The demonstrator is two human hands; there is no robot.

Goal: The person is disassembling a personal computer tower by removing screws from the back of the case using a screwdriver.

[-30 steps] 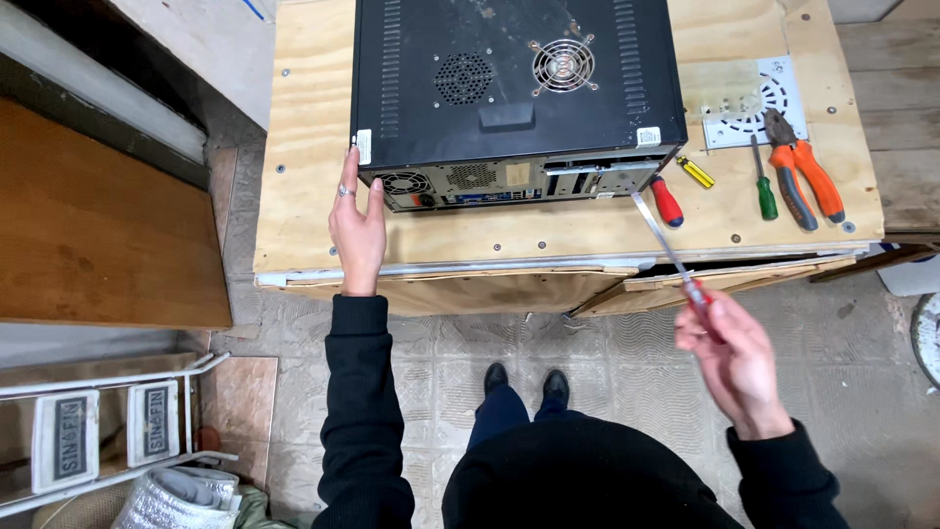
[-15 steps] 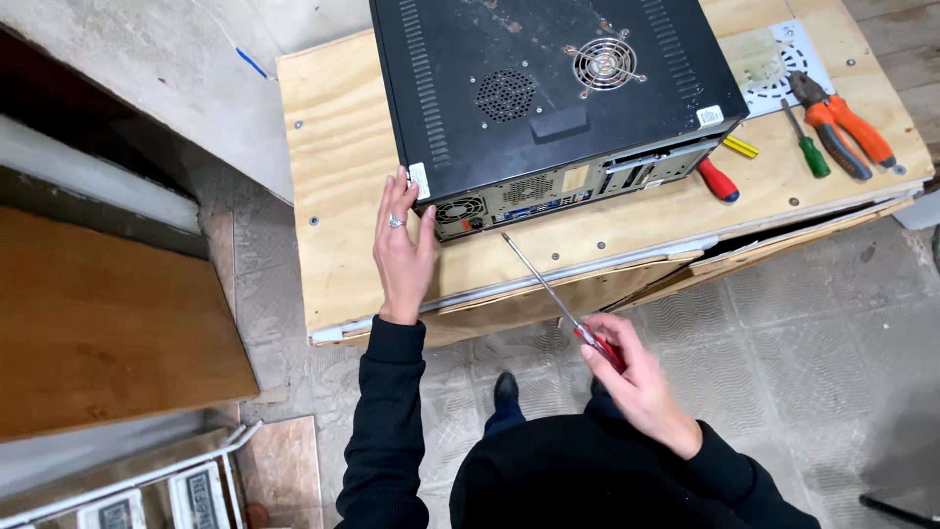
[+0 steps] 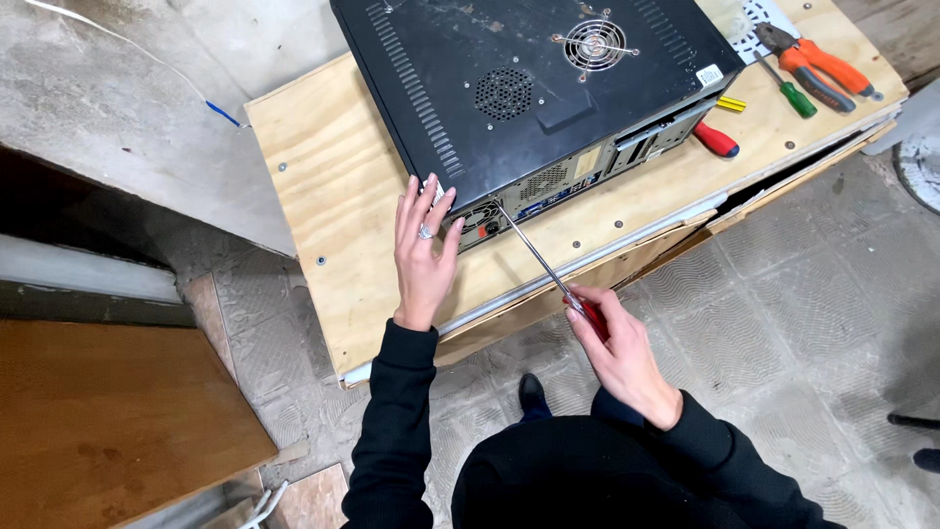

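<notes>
A black computer case (image 3: 529, 88) lies flat on a plywood table (image 3: 333, 206), its rear panel facing me. My left hand (image 3: 423, 257) rests flat against the case's near left corner, fingers spread, a ring on one finger. My right hand (image 3: 619, 355) grips the red handle of a long screwdriver (image 3: 537, 255). Its shaft angles up and left, and the tip touches the rear panel near the left corner, close to my left fingertips.
A red-handled screwdriver (image 3: 717, 140), a green-handled one (image 3: 795, 98), a yellow one (image 3: 730, 104) and orange pliers (image 3: 821, 61) lie at the table's right end. A brown wooden board (image 3: 108, 421) stands to the left. Tiled floor lies below.
My right hand has brought the screwdriver from the case's right side across to its left rear corner, where the tip now meets the panel. The view has shifted; my left hand stays on the corner.
</notes>
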